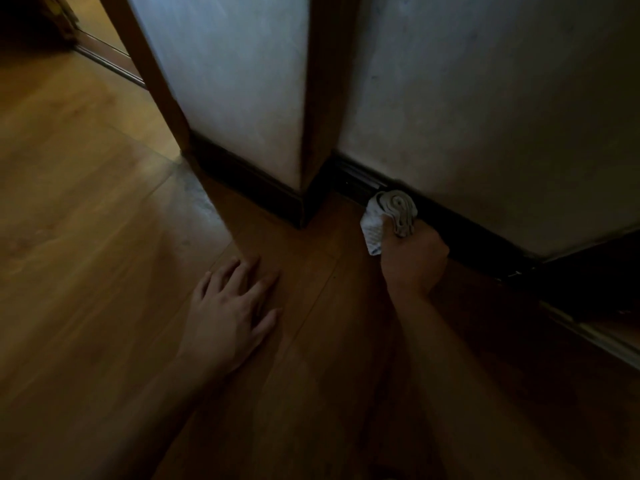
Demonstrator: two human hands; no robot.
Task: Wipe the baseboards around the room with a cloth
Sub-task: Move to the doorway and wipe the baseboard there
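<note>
A dark baseboard (464, 221) runs along the foot of the pale wall on the right, down to the wooden floor. My right hand (412, 261) is closed around a bunched white cloth (389, 213), which is pressed against the baseboard just right of the inner corner. A second stretch of dark baseboard (249, 181) wraps the jutting wall section to the left. My left hand (232, 313) lies flat on the floor, fingers spread, holding nothing.
The wooden floor (104, 237) stretches left and towards me. A wooden door frame (152, 71) stands at the upper left with a threshold strip beyond it. A dark opening with a floor rail (595, 337) lies at the right edge.
</note>
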